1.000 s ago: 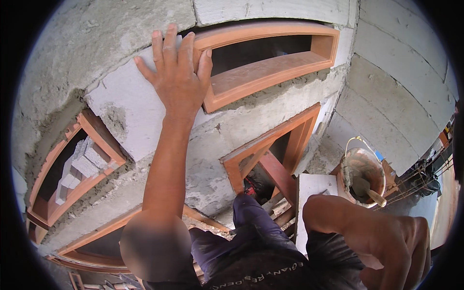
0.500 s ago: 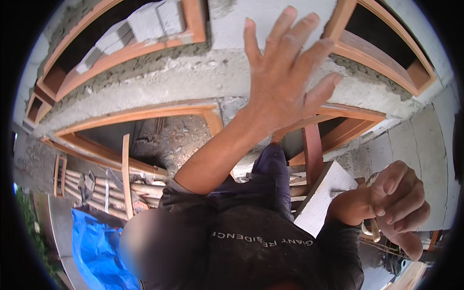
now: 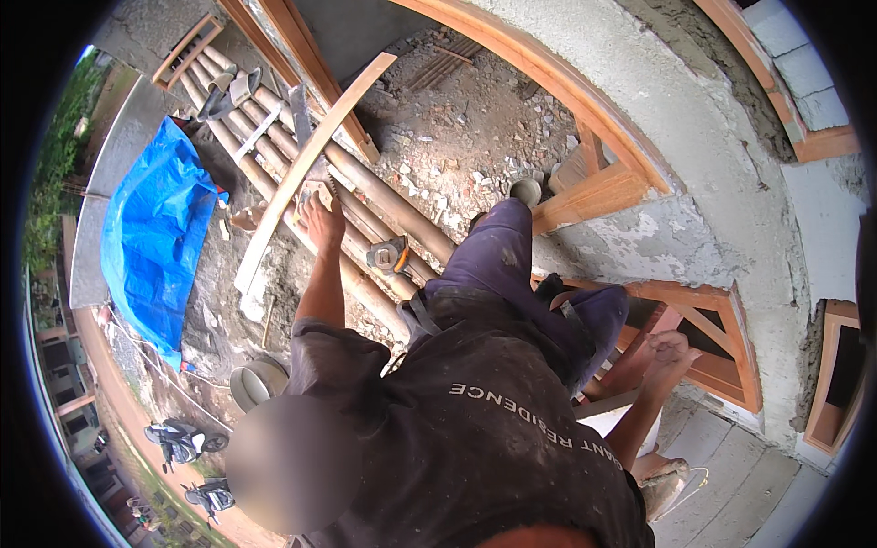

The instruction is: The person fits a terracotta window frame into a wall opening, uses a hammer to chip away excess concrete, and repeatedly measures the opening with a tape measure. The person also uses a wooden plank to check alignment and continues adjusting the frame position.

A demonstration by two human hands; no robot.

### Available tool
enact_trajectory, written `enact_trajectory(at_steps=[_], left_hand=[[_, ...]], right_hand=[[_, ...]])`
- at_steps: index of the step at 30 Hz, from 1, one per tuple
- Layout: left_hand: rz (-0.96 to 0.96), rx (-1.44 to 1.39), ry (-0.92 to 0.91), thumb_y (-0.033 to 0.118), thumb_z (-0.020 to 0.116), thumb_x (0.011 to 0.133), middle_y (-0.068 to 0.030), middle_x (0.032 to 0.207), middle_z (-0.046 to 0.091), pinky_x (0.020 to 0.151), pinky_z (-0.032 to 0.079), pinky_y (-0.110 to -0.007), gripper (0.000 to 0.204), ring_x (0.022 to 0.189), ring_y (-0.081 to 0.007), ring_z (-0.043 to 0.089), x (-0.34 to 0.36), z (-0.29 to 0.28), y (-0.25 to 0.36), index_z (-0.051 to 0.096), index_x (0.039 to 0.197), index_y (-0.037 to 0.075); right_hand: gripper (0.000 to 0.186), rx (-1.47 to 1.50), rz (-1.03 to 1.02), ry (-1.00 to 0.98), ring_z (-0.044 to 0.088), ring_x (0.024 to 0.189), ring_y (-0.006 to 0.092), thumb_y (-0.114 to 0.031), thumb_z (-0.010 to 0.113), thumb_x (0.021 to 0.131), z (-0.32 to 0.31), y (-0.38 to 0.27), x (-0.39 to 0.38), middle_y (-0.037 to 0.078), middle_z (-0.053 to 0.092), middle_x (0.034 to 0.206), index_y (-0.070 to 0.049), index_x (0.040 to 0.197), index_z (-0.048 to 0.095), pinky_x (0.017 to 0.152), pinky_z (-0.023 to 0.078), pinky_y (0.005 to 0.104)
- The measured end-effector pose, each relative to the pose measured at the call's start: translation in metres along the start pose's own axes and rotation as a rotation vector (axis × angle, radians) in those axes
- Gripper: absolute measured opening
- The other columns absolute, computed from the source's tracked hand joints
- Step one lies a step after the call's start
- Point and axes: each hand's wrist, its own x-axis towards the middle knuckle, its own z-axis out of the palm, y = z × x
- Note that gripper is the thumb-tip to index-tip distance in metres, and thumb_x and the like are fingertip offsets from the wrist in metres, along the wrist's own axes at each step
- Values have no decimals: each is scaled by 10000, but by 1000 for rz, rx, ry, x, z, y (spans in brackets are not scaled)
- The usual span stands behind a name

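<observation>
My left hand (image 3: 322,219) reaches down at the left and is closed round the handle of a handsaw (image 3: 315,190). The saw lies on round wooden poles (image 3: 265,187), and its blade runs away from me, partly hidden under a long thin wooden strip (image 3: 352,110). On the poles near my left forearm rests a black and yellow tape measure (image 3: 390,254). Out at the right, my right hand (image 3: 671,354) has its fingers loosely bent and apart, with nothing visible in them. It is in front of a reddish-brown wooden board (image 3: 639,352).
Wooden frames (image 3: 630,187) are set in the rough plastered wall (image 3: 722,137). Broken rubble (image 3: 429,164) covers the ground ahead. A blue tarp (image 3: 151,228) and a round metal pan (image 3: 258,384) lie at the left. Two motorcycles (image 3: 183,443) stand further off.
My left hand has come down from the wall, where it was spread open, to the handsaw at the left. The view has turned left, and my right hand has swung forward.
</observation>
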Motion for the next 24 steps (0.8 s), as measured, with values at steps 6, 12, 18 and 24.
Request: enact_trajectory(at_steps=[6, 12, 18, 24], left_hand=[[-99, 413, -279, 459, 584, 804, -142, 1530, 222, 1092, 46, -650, 827, 1425, -384, 99, 136, 14, -104, 193, 1479, 182], [-5, 449, -379, 538, 656, 727, -204, 1455, 336, 1068, 217, -580, 908, 1354, -389, 281, 189, 25, -156, 301, 1414, 62], [118, 246, -545, 568, 660, 717, -222, 1411, 392, 1044, 279, -540, 918, 1303, -383, 365, 209, 40, -186, 344, 1377, 14], [227, 29, -603, 602, 665, 704, -251, 1302, 485, 987, 370, -485, 913, 1201, -375, 483, 199, 33, -204, 417, 1297, -46]], right_hand=[[601, -201, 222, 24, 596, 651, 170, -496, 336, 988, 8, 18, -23, 98, 607, 729, 24, 833, 596, 635, 489, 306], [637, -480, 583, -20, 626, 658, 180, -547, 408, 955, 11, 29, -48, 101, 607, 727, 47, 854, 613, 649, 505, 300], [680, -557, 709, -37, 626, 655, 172, -594, 442, 922, 31, 36, -56, 110, 610, 726, 53, 850, 638, 622, 504, 302], [635, -460, 735, -11, 584, 617, 160, -551, 465, 931, 32, 60, -61, 97, 588, 714, 58, 833, 619, 592, 485, 292]])
